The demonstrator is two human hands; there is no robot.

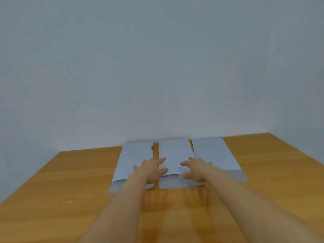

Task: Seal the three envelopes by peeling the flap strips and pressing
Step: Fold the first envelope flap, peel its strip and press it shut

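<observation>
- Both hands reach forward over the table (70, 172), bare forearms stretched out from the bottom edge of the view.
- Left hand (150, 170): fingers spread and fairly straight, nothing pinched; it lies over the gap between the left envelope (133, 160) and the middle envelope (175, 155), fingertips reaching onto the middle one's left edge.
- Right hand (196, 171): fingers spread, slightly bent, nothing gripped; it sits over the right side of the middle envelope, near the edge of the right envelope (215, 155).
- Motion blur on both hands; cannot tell whether the palms press on the paper or hover just above it.
- Three pale blue-grey envelopes lie flat side by side in a row at the far edge of the table, long sides running away from the person, far ends up against the wall (157, 67).
- Narrow strips of table show between neighbouring envelopes.
- Each envelope has a darker band at its near end, set off by a line; looks like the flap, but folded or open cannot be told.
- Left envelope has a notched contour at its far right corner.
- Table is orange-brown wood grain; wall is plain grey-blue.
</observation>
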